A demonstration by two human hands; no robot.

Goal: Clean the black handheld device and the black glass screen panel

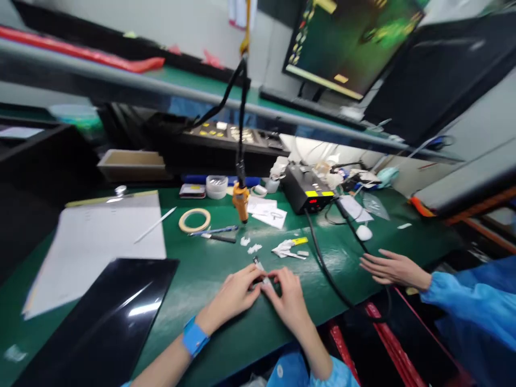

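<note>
Head view: left hand (237, 293) and right hand (287, 298) together at near edge of green table (201, 279), fingers curled, pinching one small grey-white part (261, 271) between them; part blurred, kind unclear. White scraps (250, 245) just beyond. Hanging orange tool (241, 201) farther back. Co-worker's hand (389, 267) flat, open, at right, apart.
</note>
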